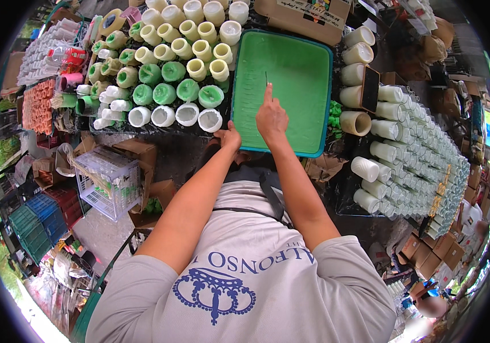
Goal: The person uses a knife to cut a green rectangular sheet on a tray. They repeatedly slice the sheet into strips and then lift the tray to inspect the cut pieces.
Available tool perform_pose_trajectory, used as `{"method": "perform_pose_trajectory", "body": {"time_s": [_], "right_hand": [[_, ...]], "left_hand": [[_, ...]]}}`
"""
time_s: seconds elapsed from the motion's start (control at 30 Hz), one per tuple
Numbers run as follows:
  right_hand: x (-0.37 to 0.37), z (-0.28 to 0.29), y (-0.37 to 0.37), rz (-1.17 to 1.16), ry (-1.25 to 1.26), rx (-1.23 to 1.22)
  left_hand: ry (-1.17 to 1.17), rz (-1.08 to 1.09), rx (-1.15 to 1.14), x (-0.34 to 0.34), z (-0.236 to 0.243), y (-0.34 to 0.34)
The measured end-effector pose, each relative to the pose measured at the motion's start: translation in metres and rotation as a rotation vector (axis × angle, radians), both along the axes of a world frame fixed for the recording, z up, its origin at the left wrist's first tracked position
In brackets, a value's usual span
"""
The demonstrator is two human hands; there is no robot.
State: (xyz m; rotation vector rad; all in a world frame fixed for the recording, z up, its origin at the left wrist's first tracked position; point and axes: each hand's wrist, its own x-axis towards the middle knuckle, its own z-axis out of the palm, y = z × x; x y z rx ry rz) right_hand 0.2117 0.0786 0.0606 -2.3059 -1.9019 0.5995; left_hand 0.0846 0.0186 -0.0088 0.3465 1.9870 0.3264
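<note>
A shallow tray with a dark teal rim lies in front of me, filled with a smooth layer of green wax. Short scored lines run down the wax's left part. My right hand is closed around a thin knife, its index finger stretched along the tool and the tip pointing to the far side over the wax. Most of the handle is hidden in the palm. At the tray's near left corner, my left hand grips the rim, with some of its fingers out of sight.
Left of the tray stand rows of cream cups, green-filled cups and white cups. Glass tumblers crowd the right side, near several cream cylinders. A cardboard box sits behind the tray; a white plastic crate stands lower left.
</note>
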Motion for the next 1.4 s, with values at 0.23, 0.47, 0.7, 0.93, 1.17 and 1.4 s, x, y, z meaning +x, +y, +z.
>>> {"method": "perform_pose_trajectory", "body": {"time_s": [0.23,0.47,0.7,0.93,1.17,1.4], "right_hand": [[0.001,-0.004,0.0,0.01,-0.008,-0.009],[0.001,-0.006,0.004,0.053,-0.044,-0.034],[0.0,-0.004,0.006,0.028,-0.032,-0.054],[-0.007,-0.004,-0.002,0.023,-0.045,-0.055],[-0.006,-0.01,-0.015,0.02,-0.047,-0.053],[-0.009,-0.008,-0.026,0.019,-0.038,-0.062]], "left_hand": [[-0.007,-0.015,-0.013,0.0,-0.002,0.001],[0.082,-0.102,-0.028,-0.001,-0.017,-0.003],[-0.052,-0.006,0.007,0.0,-0.007,-0.002],[0.093,-0.076,0.002,0.0,-0.02,-0.004],[-0.009,-0.067,-0.024,-0.002,-0.012,0.0],[0.003,-0.066,0.012,-0.001,-0.017,-0.002]]}}
